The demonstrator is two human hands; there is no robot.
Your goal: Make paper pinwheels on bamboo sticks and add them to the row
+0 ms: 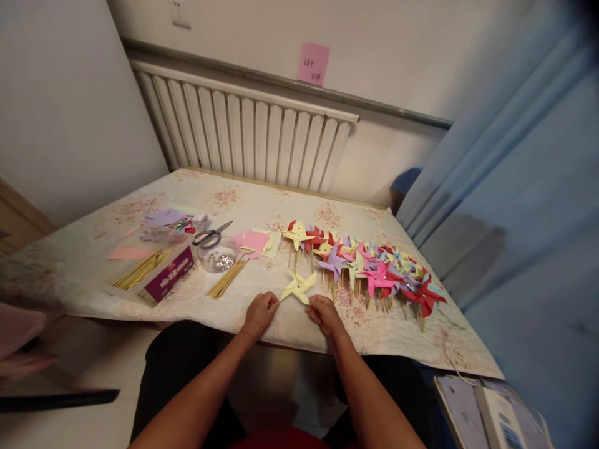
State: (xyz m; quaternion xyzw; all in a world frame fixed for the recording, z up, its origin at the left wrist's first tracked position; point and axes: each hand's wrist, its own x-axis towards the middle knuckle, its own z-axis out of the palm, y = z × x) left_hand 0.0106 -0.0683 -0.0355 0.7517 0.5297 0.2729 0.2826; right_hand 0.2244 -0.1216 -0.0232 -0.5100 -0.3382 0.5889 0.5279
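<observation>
A pale yellow paper pinwheel (299, 286) with a small dark dot at its centre lies between my hands, just over the table's front part. My left hand (260, 313) pinches the tip of its lower left blade. On the other side, my right hand (324, 313) has its fingers closed on the lower right blade. No stick shows below this pinwheel. Many finished-looking pinwheels on sticks (362, 268) in red, pink, purple and yellow crowd together to the right. A small bundle of wooden sticks (227, 278) rests left of my left hand.
Left on the flowered tablecloth (243, 199) are a clear bowl of small shiny pieces (218, 259), scissors (211, 236), a plastic box of sticks (161, 268) and coloured paper (163, 216). Pink and yellow paper pieces (256, 242) lie mid-table. A radiator (243, 128) stands behind; a blue curtain (515, 187) hangs right.
</observation>
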